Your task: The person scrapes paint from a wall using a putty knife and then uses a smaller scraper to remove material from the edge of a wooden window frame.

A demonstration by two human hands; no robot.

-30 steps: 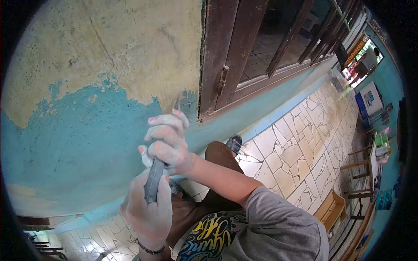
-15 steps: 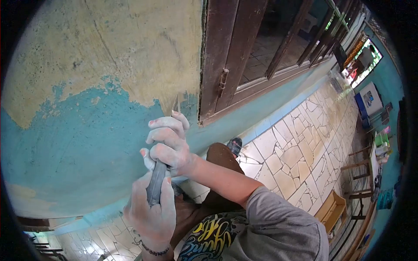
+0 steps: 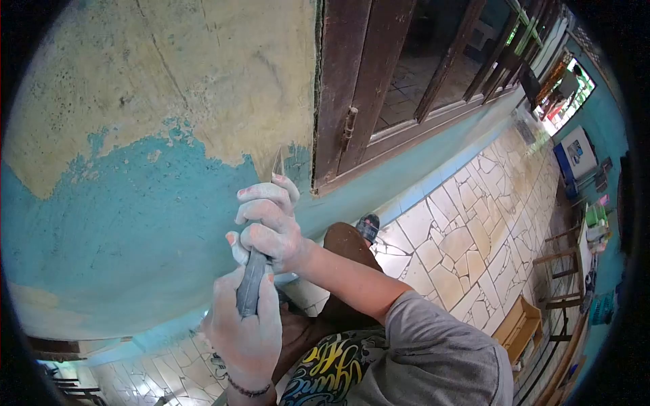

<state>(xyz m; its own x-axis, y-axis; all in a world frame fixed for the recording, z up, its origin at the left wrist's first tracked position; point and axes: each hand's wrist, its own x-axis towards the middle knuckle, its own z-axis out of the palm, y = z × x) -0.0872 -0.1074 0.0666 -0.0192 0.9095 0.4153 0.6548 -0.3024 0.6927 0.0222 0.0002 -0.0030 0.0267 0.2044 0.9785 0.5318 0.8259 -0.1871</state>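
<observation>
two-handedly gripping the grey-handled tool (image 3: 252,283), with right hand (image 3: 274,227) curled around its upper part and left hand (image 3: 245,328) clasping lower down, probably for steadier pressure. pointing to about one o'clock, with thin blade (image 3: 278,162) on or near the wall (image 3: 162,203), brown window frame (image 3: 328,135) at three o'clock.

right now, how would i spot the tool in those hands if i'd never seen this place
Find the turquoise-and-yellowish wall left of the brown wooden frame. In front of it, the right hand appears above the left hand, both whitened. The tool is in their grip: its grey handle is clearly darker than the pale hands around it, and a thin blade shows beyond the upper one.
</observation>
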